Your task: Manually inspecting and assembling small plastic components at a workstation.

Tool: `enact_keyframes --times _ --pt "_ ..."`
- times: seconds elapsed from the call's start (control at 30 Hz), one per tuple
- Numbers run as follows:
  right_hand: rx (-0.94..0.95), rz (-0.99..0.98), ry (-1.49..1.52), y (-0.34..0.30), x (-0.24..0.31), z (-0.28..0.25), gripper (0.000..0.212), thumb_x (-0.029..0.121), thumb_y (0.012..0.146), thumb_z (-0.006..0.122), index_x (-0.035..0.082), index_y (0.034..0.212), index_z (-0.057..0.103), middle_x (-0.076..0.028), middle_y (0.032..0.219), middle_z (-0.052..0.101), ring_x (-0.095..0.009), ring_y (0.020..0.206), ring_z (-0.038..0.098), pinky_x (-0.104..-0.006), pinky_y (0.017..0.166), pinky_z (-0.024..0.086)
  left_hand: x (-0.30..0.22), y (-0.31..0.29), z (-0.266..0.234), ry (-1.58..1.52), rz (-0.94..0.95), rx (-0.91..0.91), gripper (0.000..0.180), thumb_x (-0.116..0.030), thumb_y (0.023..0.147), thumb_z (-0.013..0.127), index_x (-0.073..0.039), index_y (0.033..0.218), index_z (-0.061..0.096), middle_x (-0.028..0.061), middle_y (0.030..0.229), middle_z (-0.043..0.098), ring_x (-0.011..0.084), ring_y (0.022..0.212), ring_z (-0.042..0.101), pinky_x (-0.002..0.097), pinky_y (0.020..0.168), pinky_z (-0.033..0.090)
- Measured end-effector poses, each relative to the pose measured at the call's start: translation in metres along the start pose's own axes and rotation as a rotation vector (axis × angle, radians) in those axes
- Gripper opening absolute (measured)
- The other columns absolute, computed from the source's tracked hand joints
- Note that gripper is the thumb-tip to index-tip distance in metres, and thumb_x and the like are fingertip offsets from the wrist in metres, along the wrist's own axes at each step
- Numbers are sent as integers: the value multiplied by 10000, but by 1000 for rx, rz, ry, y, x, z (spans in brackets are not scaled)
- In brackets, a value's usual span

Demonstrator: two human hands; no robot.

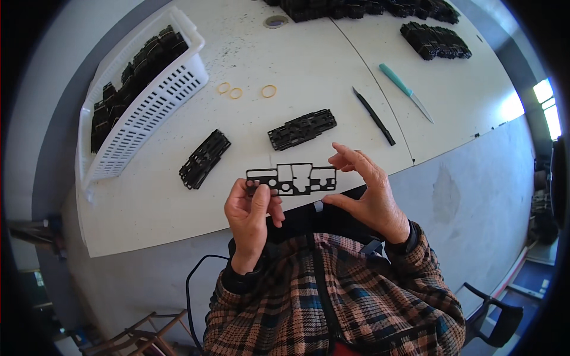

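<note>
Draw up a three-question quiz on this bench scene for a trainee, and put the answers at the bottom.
1. Which hand holds the black frame?
2. True or false: the green-handled knife lies to the right of the black pointed tool.
3. How many yellow rings lie on the table?

Key:
1. The left hand; the right hand is open near the frame's right end.
2. True.
3. Three.
</note>
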State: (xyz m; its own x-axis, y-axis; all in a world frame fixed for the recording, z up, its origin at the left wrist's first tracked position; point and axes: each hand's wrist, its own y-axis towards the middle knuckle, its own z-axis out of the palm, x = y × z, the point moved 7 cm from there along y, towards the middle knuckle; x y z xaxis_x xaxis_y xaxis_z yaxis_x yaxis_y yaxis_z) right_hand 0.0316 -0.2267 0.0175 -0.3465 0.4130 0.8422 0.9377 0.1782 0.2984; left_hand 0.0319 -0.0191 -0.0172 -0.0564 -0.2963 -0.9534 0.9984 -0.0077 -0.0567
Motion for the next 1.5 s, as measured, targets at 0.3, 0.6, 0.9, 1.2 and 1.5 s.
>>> enact_keyframes --times 0.3,0.6,0.9,1.2,1.5 --pt "-64 196 285 -26 -37 -6 454 32 853 706 4 1283 565 -69 968 676 -141 858 650 -279 838 536 4 8 17 55 5 -15 150 -131 984 549 -22 896 495 111 732 633 138 462 560 247 399 447" --pt "-29 398 700 -34 -53 11 222 164 980 589 -52 1009 630 -61 838 687 -103 754 657 -238 725 545 9 8 25 95 -9 1 166 -148 987 555 -31 888 492 104 712 630 150 446 560 249 403 460" --pt "-27 379 628 -27 -58 5 328 279 1009 536 -12 874 607 -34 753 668 -77 671 630 -211 645 524 -4 12 31 219 268 -15 211 -101 900 685 -4 1032 551 126 1057 614 159 815 621 270 605 528" --pt "79 496 517 -21 -65 -4 322 254 1011 535 -17 855 616 -19 726 648 -65 652 603 -214 620 506 -6 0 62 1120 650 351 291 -101 824 728 -26 1073 597 134 1077 589 294 846 638 335 699 524" --pt "-207 246 -308 10 -72 -81 178 167 906 654 -9 926 645 -64 800 641 -131 686 586 -269 619 490 10 3 56 1046 448 332 140 -96 901 653 -1 972 579 137 818 640 289 691 646 312 627 510"
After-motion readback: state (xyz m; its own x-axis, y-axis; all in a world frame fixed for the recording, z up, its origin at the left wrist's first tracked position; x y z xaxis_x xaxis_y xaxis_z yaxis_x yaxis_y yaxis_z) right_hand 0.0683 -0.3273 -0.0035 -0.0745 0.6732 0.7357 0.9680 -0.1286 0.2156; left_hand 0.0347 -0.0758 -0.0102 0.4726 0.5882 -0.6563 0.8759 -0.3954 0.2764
